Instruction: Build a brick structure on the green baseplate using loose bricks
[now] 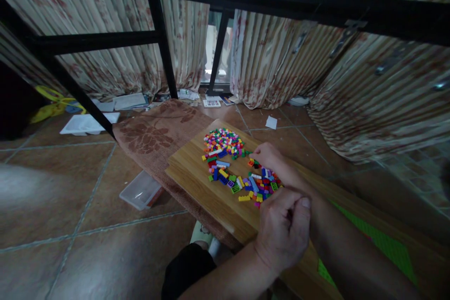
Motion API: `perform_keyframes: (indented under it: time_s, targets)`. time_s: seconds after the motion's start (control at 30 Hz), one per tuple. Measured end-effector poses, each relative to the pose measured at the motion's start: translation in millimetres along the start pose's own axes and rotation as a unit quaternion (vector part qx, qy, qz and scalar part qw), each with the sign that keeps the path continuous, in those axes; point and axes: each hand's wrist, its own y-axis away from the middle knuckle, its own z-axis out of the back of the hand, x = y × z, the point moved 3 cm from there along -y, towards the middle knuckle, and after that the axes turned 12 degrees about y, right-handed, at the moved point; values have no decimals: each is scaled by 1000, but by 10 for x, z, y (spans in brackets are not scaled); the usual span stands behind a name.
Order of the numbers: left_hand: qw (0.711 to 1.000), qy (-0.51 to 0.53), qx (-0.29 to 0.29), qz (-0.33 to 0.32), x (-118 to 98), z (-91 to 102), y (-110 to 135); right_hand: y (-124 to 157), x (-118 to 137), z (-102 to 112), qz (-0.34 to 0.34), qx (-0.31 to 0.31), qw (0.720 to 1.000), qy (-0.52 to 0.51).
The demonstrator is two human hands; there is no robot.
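Observation:
Many small toy building bricks (225, 142) in mixed colours lie piled on a wooden board (197, 173). Larger bricks (258, 185) spread nearer to me, curving round from the small ones. At the pile's right edge is my right hand (270, 157), its fingers drawn together close to some green and orange bricks; whether a brick is between the fingertips is hidden. My left hand (283, 227) is curled into a fist just above the near edge of the bricks, and its contents cannot be seen. Beneath my right forearm, a bright green studded baseplate (379, 239) lies partly covered.
A brown patterned cloth (158, 131) hangs beyond the board's left side. On the tiled floor are a clear plastic box (140, 191), a white tray (86, 123) and a paper scrap (271, 122). Black metal bars (281, 2) cross in front of the curtains (274, 61).

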Motion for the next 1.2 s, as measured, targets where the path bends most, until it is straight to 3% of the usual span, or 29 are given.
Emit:
perform_keyframes:
  time_s: [0.3, 0.53, 0.63, 0.73, 0.83, 1.03, 1.2]
  targets:
    - [999, -11, -24, -23, 8, -23, -23, 186, 69, -95, 43, 10, 998, 33]
    - [998, -12, -3, -59, 10, -38, 16, 417, 84, -64, 131, -8, 989, -70]
    - [996, -25, 5, -83, -36, -17, 58, 524, 240, -7, 172, -67, 975, -125]
    - [993, -54, 13, -107, -103, 8, 107, 685, 480, -8, 253, -89, 947, -177]
    - [987, -76, 23, -140, -163, 25, 134, 855, 692, -57, 304, -85, 941, -121]
    - [984, -82, 16, -155, -190, 70, 116, 946, 849, -128, 279, -67, 958, 11]
    - [988, -59, 15, -144, -228, 125, 117, 939, 816, -164, 240, -55, 968, -41]
